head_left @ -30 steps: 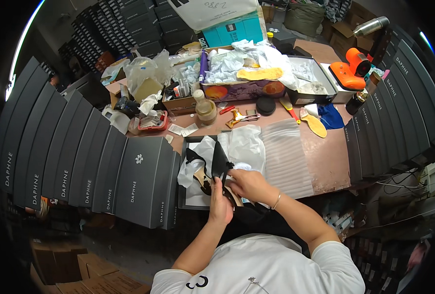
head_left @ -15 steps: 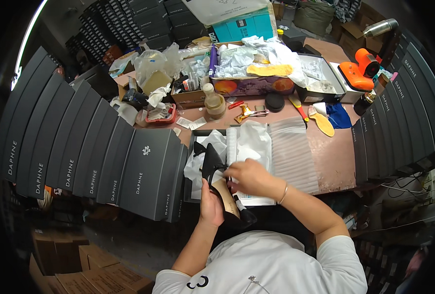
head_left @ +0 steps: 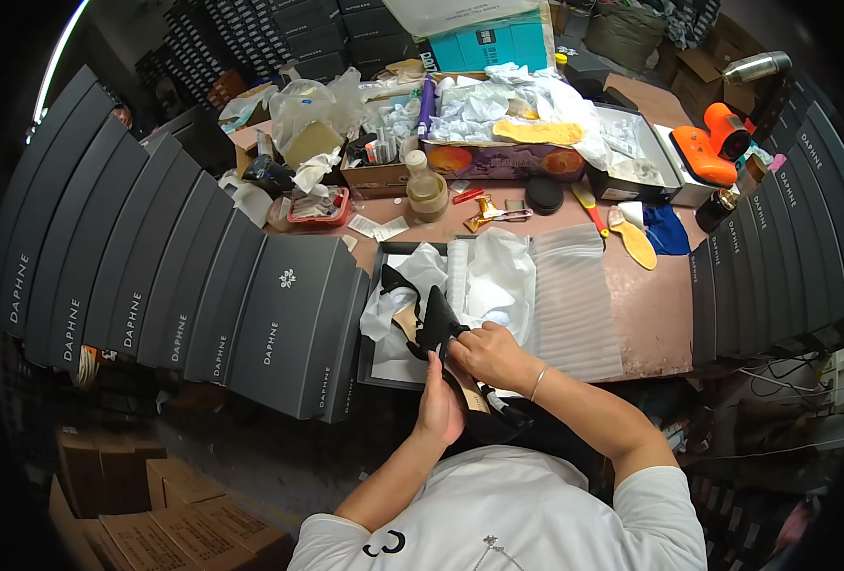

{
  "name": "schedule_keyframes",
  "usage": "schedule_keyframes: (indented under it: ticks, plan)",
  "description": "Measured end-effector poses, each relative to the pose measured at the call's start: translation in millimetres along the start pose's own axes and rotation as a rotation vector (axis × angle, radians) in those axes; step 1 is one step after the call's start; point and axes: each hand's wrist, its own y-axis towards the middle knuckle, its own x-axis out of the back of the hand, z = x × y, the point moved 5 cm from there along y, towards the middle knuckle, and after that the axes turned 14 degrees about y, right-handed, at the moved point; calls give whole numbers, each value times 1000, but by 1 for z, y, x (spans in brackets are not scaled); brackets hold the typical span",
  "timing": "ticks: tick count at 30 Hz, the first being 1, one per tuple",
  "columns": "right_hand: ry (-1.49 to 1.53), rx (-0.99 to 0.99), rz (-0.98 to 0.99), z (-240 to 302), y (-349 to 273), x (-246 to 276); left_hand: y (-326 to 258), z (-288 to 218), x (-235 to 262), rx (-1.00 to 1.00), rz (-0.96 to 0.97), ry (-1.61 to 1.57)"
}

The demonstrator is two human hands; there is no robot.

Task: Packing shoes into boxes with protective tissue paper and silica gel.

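Note:
A black pointed-toe shoe [head_left: 438, 324] with a beige insole lies tilted across my hands, toe away from me, over the front of the open box. My left hand [head_left: 438, 411] grips it from the left side, thumb along its edge. Curled fingers of my right hand [head_left: 491, 356] pinch at the shoe's opening near its dark bow or strap; exactly what they pinch is hidden. The open shoe box [head_left: 391, 369] holds a second black shoe [head_left: 406, 322], crumpled white tissue paper [head_left: 506, 262] and a white roll [head_left: 457, 274].
Dark grey shoe boxes [head_left: 284, 314] stand in a row at left, with more boxes [head_left: 774, 257] at right. Translucent foam sheet [head_left: 577, 300] lies beside the open box. Behind are a bottle [head_left: 426, 190], a brush [head_left: 589, 209], yellow insoles [head_left: 634, 243] and an orange device [head_left: 707, 152].
The shoe and both hands have shifted slightly right in the view. My right fingers have closed in at the shoe's opening, and more of the second shoe shows.

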Motion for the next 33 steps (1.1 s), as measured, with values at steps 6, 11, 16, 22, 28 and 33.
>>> schedule_keyframes:
  ticks: [6, 11, 16, 22, 28, 33]
  plan:
    - [71, -108, -159, 0, -25, 42, 16, -24, 22, -73, -97, 50]
    - [358, -309, -110, -17, -20, 54, 16, -31, 17, -49, -86, 84]
    - [404, -204, 36, -4, 7, -10, 9, -2, -9, -246, 35, 1]
    - [351, -111, 59, 14, 37, 7, -4, -19, 1, -133, 40, 35]
    - [350, -150, -82, 25, 13, 26, 16, -61, -3, -260, 121, 152]
    - [483, -274, -113, 26, 3, -3, 49, -59, 8, -124, -10, 233]
